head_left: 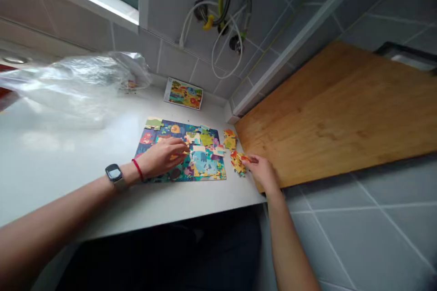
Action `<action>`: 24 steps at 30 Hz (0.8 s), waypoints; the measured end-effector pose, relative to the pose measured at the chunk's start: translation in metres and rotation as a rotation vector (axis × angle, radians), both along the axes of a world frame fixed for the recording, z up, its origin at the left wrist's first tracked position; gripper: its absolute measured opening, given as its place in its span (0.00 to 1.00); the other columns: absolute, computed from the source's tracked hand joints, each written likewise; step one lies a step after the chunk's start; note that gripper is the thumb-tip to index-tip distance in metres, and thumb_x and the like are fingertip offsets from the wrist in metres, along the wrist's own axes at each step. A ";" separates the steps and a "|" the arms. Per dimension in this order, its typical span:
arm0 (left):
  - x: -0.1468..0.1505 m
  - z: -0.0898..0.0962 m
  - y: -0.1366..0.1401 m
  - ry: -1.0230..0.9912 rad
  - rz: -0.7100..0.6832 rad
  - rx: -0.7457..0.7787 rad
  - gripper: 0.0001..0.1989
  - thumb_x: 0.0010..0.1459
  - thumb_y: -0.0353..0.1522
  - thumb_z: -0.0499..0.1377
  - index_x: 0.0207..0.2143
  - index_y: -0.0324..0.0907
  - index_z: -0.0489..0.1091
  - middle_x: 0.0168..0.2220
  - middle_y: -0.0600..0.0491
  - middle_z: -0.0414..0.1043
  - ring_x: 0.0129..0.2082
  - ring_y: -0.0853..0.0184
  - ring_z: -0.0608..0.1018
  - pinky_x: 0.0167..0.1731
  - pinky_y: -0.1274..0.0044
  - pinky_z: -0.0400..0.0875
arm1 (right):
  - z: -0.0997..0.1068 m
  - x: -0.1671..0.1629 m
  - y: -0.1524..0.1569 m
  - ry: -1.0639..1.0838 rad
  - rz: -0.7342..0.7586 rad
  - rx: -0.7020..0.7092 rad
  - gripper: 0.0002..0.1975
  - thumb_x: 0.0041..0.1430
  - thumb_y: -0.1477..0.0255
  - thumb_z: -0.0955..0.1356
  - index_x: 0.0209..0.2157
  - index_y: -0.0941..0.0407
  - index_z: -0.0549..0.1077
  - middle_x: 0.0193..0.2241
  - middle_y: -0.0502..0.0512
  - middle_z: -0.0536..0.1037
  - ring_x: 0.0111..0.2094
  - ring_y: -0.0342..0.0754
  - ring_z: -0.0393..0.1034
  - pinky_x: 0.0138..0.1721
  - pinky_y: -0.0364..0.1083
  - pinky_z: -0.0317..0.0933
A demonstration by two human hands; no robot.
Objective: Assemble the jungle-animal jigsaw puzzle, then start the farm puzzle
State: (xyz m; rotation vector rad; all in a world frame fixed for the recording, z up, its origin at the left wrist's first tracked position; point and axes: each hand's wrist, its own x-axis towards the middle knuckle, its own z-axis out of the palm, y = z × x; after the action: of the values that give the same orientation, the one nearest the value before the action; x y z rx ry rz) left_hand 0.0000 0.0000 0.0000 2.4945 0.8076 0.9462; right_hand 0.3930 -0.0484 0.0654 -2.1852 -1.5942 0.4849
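Observation:
A colourful jigsaw puzzle (145, 145) lies on the white table, with loose pieces scattered over its dark blue picture and a joined light-blue section (204, 163) at its lower right. My left hand (165, 157) is over the middle of the puzzle, its fingers curled together; whatever is between the fingertips is hidden. Off the puzzle's right edge, my right hand (261, 169) pinches an orange-red puzzle piece (244, 158) above a small heap of yellow and orange pieces (238, 166). Another group of orange and yellow pieces (230, 139) lies just behind that heap.
A small picture card or box (184, 94) stands against the tiled wall behind the puzzle. Crumpled clear plastic (92, 82) covers the back left of the white table (61, 163). A wooden board (327, 118) borders the right side; hoses and a white cable (221, 22) hang above.

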 end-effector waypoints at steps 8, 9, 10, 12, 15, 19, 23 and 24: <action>0.001 -0.003 0.000 -0.009 0.010 0.013 0.13 0.74 0.37 0.54 0.45 0.42 0.77 0.45 0.47 0.79 0.44 0.60 0.80 0.45 0.66 0.72 | -0.002 0.003 0.001 -0.187 0.187 -0.077 0.34 0.55 0.59 0.77 0.60 0.58 0.76 0.61 0.68 0.77 0.62 0.63 0.72 0.64 0.57 0.64; 0.001 -0.003 0.000 -0.010 0.010 0.013 0.13 0.74 0.37 0.54 0.45 0.42 0.77 0.45 0.47 0.79 0.44 0.60 0.80 0.44 0.67 0.72 | -0.003 -0.002 0.008 -0.221 0.197 -0.032 0.33 0.58 0.58 0.75 0.61 0.59 0.75 0.62 0.68 0.76 0.63 0.62 0.71 0.66 0.57 0.62; 0.001 -0.003 0.000 -0.012 0.010 0.011 0.13 0.74 0.37 0.54 0.45 0.42 0.77 0.45 0.47 0.80 0.44 0.60 0.80 0.44 0.67 0.73 | -0.005 -0.009 0.017 -0.248 0.185 0.005 0.32 0.60 0.57 0.74 0.61 0.59 0.75 0.62 0.69 0.76 0.64 0.62 0.70 0.66 0.56 0.61; 0.001 -0.003 0.000 -0.018 0.014 0.006 0.13 0.74 0.37 0.54 0.45 0.42 0.77 0.45 0.47 0.80 0.44 0.60 0.80 0.44 0.67 0.73 | -0.011 -0.023 0.036 -0.281 0.137 0.053 0.33 0.62 0.56 0.72 0.63 0.59 0.73 0.61 0.69 0.76 0.63 0.61 0.70 0.65 0.55 0.62; 0.000 -0.003 0.000 -0.013 0.016 0.003 0.13 0.74 0.37 0.54 0.45 0.42 0.77 0.45 0.47 0.79 0.44 0.60 0.80 0.44 0.67 0.73 | -0.022 -0.045 0.060 -0.314 0.083 0.051 0.35 0.61 0.53 0.73 0.63 0.58 0.72 0.60 0.69 0.76 0.61 0.63 0.72 0.60 0.54 0.65; 0.000 -0.003 0.000 0.001 0.016 0.006 0.13 0.74 0.37 0.54 0.45 0.42 0.77 0.45 0.46 0.79 0.43 0.59 0.80 0.44 0.67 0.74 | -0.032 -0.062 0.080 -0.418 0.000 0.023 0.34 0.61 0.52 0.72 0.61 0.58 0.74 0.55 0.71 0.77 0.56 0.65 0.74 0.55 0.55 0.67; 0.001 -0.001 -0.001 -0.003 0.008 -0.004 0.13 0.74 0.37 0.53 0.45 0.42 0.77 0.46 0.47 0.79 0.44 0.59 0.80 0.45 0.66 0.74 | -0.033 -0.061 0.092 -0.441 0.008 0.047 0.25 0.62 0.59 0.71 0.58 0.54 0.77 0.49 0.67 0.80 0.51 0.62 0.76 0.51 0.53 0.68; 0.001 -0.001 -0.002 -0.004 0.007 -0.010 0.13 0.74 0.36 0.54 0.45 0.42 0.77 0.46 0.47 0.79 0.44 0.59 0.80 0.44 0.67 0.74 | -0.034 -0.058 0.094 -0.439 0.023 0.049 0.24 0.62 0.61 0.71 0.57 0.55 0.78 0.48 0.67 0.80 0.50 0.62 0.76 0.51 0.53 0.69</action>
State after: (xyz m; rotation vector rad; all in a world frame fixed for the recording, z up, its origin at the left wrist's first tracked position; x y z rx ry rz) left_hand 0.0009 -0.0016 -0.0008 2.4820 0.8192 0.9463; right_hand 0.3349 0.0457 0.0315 -2.3493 -1.8218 -0.0372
